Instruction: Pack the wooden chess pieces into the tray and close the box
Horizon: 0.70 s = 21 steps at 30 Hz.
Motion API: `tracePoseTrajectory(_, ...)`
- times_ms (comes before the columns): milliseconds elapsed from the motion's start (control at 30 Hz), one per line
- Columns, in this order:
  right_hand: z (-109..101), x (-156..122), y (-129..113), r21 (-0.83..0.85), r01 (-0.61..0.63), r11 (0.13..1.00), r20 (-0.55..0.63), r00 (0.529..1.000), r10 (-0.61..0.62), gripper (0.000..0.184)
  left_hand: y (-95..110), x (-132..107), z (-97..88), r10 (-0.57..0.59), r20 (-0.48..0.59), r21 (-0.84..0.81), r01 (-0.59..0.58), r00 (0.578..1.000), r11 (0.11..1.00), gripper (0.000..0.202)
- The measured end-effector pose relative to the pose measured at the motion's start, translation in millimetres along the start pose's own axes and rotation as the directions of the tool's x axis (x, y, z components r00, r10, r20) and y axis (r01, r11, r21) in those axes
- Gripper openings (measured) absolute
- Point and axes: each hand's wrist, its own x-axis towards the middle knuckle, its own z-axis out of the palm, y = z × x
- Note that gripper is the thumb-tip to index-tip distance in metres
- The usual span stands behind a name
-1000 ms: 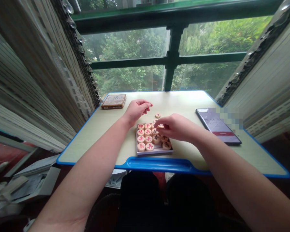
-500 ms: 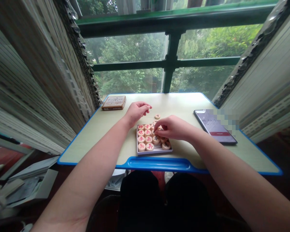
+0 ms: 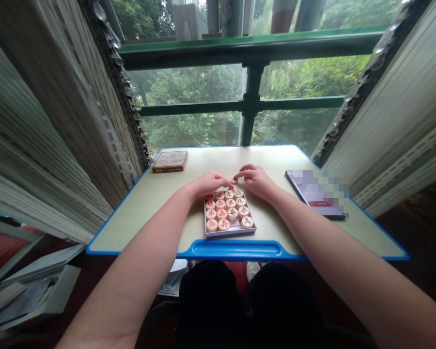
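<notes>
A shallow grey tray [image 3: 229, 232] near the table's front edge holds several round wooden chess pieces [image 3: 223, 214] with red or black characters. My left hand [image 3: 208, 183] rests at the tray's far left corner, fingers curled. My right hand [image 3: 256, 180] lies just beyond the tray's far right corner, fingertips pinched toward a single wooden piece [image 3: 234, 181] that sits on the table between the two hands. Both hands nearly meet at that piece. I cannot tell whether either hand grips it.
A brown box lid [image 3: 170, 160] lies at the table's far left. A phone [image 3: 314, 193] lies at the right. The beige table [image 3: 160, 213] has a blue rim. Slatted blinds flank both sides, a green-framed window stands behind. Papers lie on the floor at left.
My right hand has lifted off the tray and moved back to the loose piece beyond it. My left hand has shifted right toward the same piece. The camera has tilted up slightly.
</notes>
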Motion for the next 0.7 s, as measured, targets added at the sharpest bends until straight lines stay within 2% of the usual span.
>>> tracePoseTrajectory(133,-2.8,-1.1,0.1,-0.066,-0.024,0.998,-0.023,0.999,0.023,0.032,-3.5,0.2,-1.3,-0.034,-0.002,0.079,0.034,0.999,0.996,0.028)
tracePoseTrajectory(233,-5.4,-1.9,1.0,-0.058,-0.020,0.998,-0.073,0.997,0.016,0.028,-6.9,2.2,-1.3,-0.046,-0.049,0.114,0.051,0.998,0.992,0.025)
tracePoseTrajectory(333,-6.2,-1.8,1.5,-0.041,0.043,0.998,-0.004,0.999,-0.043,0.035,-9.7,4.9,-1.9,0.034,-0.124,0.200,-0.008,0.992,0.980,0.020)
tracePoseTrajectory(433,-6.3,-1.7,0.4,-0.081,0.051,0.995,0.085,0.995,-0.044,0.036,-12.6,7.5,-5.7,0.125,-0.119,0.329,-0.080,0.985,0.941,0.023)
tracePoseTrajectory(567,-6.9,-2.2,-1.3,-0.162,0.003,0.987,0.052,0.999,0.006,0.029,-16.6,9.1,-12.2,0.184,-0.069,0.448,-0.135,0.981,0.884,0.030)
tracePoseTrajectory(700,-7.3,-3.6,-3.8,-0.155,0.059,0.986,0.068,0.996,-0.049,0.034,-18.7,9.0,-13.9,0.182,-0.098,0.518,-0.106,0.978,0.849,0.029)
